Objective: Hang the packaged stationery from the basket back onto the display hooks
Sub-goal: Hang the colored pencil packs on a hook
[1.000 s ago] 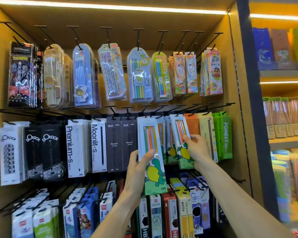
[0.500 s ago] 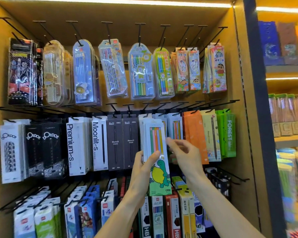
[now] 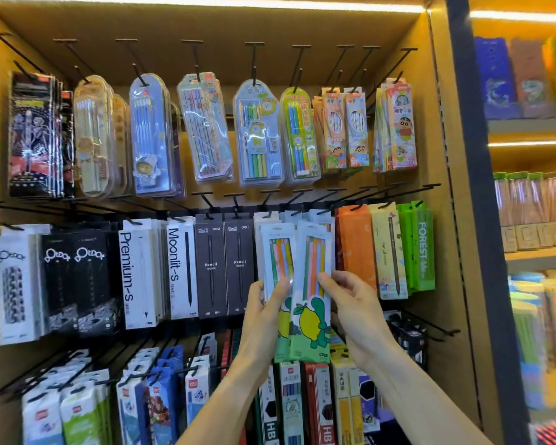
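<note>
1. My left hand sits just below the centre of the frame, fingers wrapped around the edge of a turtle pencil pack, thumb pressed flat on its clear window. I grip it low, so its hang tab at the top stays free.

2. My right hand is beside it, thumb on the front of a second turtle pack and fingers curled behind. This pack overlaps the left one slightly and tilts a little to the right.

3. Both packs are raised to the middle row of the display, their tops just under the middle-row hooks at centre frame. I hold them there because matching white packs already hang behind them, so this looks like their home.

4. I cannot tell whether either tab has caught a hook; the tops are blurred and lie against the packs behind.

5. To the left hang the dark Pencil boxes, to the right the orange packs. The slot between is narrow, which is why I keep my packs upright and close together.

6. The basket is not in view.

7. My guess for the next step: line one tab's hole up with a hook tip and slide it back, one pack at a time.
</note>
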A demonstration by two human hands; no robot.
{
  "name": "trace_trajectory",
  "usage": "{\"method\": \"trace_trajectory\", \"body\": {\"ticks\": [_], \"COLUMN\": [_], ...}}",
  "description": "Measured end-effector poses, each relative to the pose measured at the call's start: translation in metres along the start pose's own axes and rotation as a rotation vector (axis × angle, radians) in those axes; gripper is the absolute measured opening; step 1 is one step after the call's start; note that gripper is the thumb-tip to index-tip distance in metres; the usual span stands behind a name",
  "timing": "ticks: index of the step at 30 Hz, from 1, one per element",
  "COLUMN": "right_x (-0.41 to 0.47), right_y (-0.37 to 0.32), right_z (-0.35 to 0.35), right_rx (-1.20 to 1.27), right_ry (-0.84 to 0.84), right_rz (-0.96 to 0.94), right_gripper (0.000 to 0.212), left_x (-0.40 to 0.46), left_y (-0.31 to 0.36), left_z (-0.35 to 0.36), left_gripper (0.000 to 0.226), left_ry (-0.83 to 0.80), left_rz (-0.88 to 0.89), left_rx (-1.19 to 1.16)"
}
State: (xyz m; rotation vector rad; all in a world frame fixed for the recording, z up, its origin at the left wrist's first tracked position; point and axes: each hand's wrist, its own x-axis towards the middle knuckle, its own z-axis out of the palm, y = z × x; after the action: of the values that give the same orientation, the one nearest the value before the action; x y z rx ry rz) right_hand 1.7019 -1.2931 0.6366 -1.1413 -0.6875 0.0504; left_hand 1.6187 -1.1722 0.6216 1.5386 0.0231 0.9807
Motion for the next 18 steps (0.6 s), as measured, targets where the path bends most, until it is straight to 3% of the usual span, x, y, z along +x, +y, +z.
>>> {"method": "trace_trajectory", "body": {"ticks": [4,8,18], "right_x": [0.021,0.054,0.102], "right_y": [-0.016,-0.031,-0.015], "right_z": [-0.015,-0.026,-0.018], "right_rx": [0.021,-0.073,-0.274], "right_ry": [0.090,0.207,0.280], "right_rz": [-0.097,-0.176,-0.087], "right_gripper": [0.022,0.032,0.030], "left_x": [0.008,0.016,0.023], "left_y": [0.003,0.002,-0.003], "left_z": [-0.002,-0.002,0.000], "left_gripper": [0.053,0.070,0.068], "left_ry": [0.021,0.026,0.044], "left_rz": [-0.029,-0.045,-0.048], "left_rx": [-0.019,-0.062,-0.045]}}
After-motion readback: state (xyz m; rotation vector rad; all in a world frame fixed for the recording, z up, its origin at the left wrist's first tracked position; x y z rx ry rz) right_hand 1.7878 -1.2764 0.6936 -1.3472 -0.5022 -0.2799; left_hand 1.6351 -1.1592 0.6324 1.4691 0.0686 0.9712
